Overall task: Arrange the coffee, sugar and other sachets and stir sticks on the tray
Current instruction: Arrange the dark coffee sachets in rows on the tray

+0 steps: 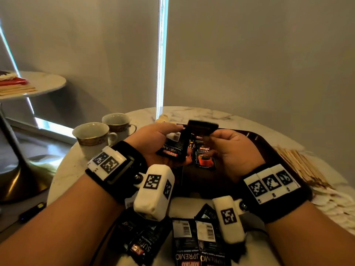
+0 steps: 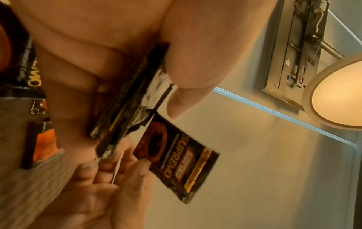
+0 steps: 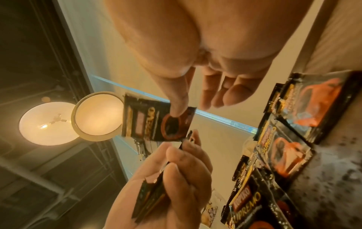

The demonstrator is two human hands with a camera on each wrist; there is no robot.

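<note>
Seemingly, right hand (image 1: 233, 148) pinches one sachet (image 1: 202, 126).

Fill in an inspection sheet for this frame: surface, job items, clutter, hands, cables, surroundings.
Surface: round marble table, a dark tray on it.
Job's things: coffee sachets on the tray; loose sachets at the near edge; stir sticks right of the tray.
Clutter: two cups at the table's left.
Hands: left hand holds a small stack of sachets; right hand pinches one sachet above the tray.
Cables: nothing seen for certain.
Surroundings: grey blinds, a second table at left, a ceiling lamp.
</note>
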